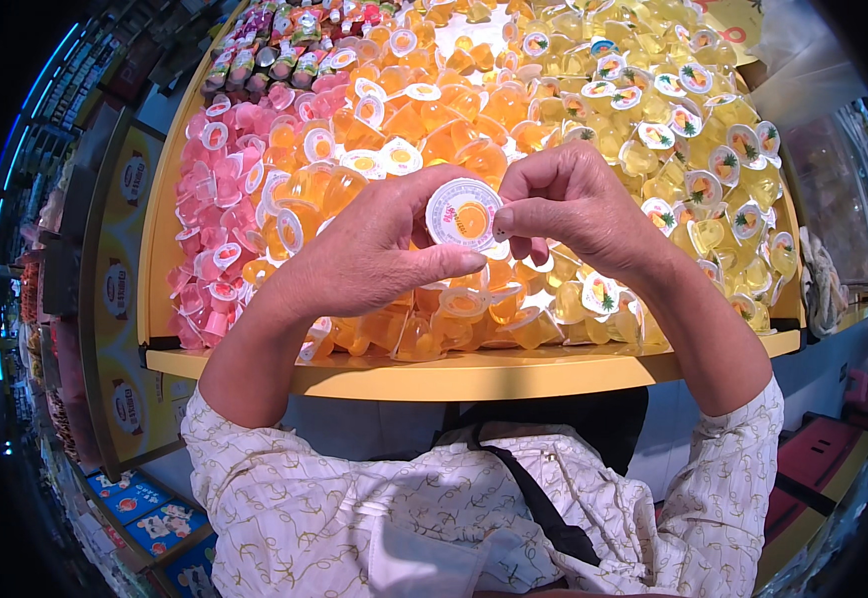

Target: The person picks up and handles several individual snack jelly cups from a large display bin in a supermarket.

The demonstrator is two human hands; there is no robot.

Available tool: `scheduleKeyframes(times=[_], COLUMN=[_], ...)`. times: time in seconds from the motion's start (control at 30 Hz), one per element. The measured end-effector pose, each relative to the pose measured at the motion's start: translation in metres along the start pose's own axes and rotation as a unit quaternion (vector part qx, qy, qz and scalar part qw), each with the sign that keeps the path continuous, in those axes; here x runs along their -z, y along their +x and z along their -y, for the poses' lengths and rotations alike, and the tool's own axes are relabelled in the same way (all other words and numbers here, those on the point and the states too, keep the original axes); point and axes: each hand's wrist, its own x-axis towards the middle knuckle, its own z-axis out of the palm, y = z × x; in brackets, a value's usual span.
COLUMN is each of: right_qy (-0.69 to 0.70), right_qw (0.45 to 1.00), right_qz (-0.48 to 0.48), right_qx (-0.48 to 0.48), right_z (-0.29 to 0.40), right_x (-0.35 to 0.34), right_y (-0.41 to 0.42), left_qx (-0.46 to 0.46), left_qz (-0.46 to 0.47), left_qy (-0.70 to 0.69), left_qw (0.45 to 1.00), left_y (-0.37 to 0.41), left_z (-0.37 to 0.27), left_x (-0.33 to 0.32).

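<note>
A jelly cup [461,212] sits in my left hand [370,250], its round white lid facing up. The lid bears an orange-slice picture and writing. My left thumb lies along the near rim, and the other fingers are hidden behind the cup. At the lid's right edge, the thumb and bent forefinger of my right hand [580,205] pinch the rim tab. Below and around both hands lie heaped orange jelly cups [434,333]. The cup's body is mostly hidden by the lid and my left hand.
Pink jelly cups [213,194] fill the bin's left side, yellow ones [647,187] with pineapple lids the right. Spouted pouches [284,45] lie at the back left. A yellow bin edge [494,379] runs before me. Clear plastic sheeting [808,63] hangs at the right.
</note>
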Motion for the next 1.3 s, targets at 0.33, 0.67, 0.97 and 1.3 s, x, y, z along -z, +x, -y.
scheduleKeyframes(times=[0.33,0.67,0.97,1.3], right_qy=[-0.021,0.005,0.051,0.077], right_qw=[0.999,0.997,0.992,0.990], right_qz=[0.007,0.063,0.094,0.098], right_qx=[-0.023,-0.054,-0.066,-0.063], right_z=[0.0034,0.0018,0.0035,0.0020], right_x=[-0.0012,0.0009,-0.0004,-0.0002], right_y=[-0.0011,-0.0020,-0.0023,-0.0025], left_qx=[0.018,0.008,-0.006,-0.013], left_qz=[0.010,0.013,0.032,0.034], left_qy=[0.003,-0.068,-0.122,-0.058], left_qw=[1.000,0.998,0.992,0.998], left_y=[-0.0006,-0.0023,-0.0021,-0.0033], left_z=[-0.0032,-0.0009,0.0030,-0.0019], left_x=[0.0013,0.0038,0.0057,0.0061])
